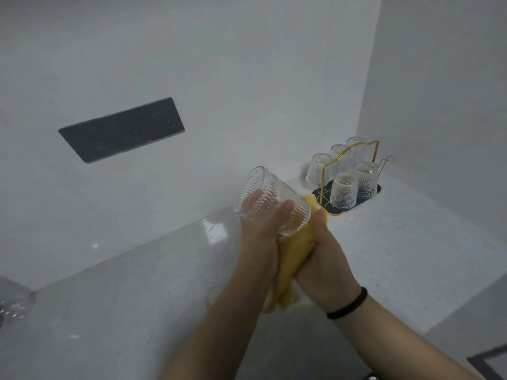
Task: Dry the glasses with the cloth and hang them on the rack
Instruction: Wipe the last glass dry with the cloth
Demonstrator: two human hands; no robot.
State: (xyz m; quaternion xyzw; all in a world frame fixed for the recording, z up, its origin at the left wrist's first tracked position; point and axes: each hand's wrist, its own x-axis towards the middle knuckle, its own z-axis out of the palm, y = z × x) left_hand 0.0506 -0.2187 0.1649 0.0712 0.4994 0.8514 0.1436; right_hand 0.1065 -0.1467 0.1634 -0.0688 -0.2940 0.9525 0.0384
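My left hand (262, 234) grips a clear ribbed glass (263, 198), tilted with its base up and to the left above the counter. My right hand (326, 259) holds a yellow cloth (295, 253) bunched against the glass's open end. In the far right corner stands a gold wire rack (352, 153) on a dark tray (319, 194), with several patterned glasses (343, 192) hung upside down on it. One wire hook (386, 161) at the rack's right end is bare.
The pale speckled counter (137, 297) runs along a white wall with a dark socket panel (122, 130). Another clear glass (15, 303) sits blurred at the left edge. The counter's front edge drops off at lower right (444, 322).
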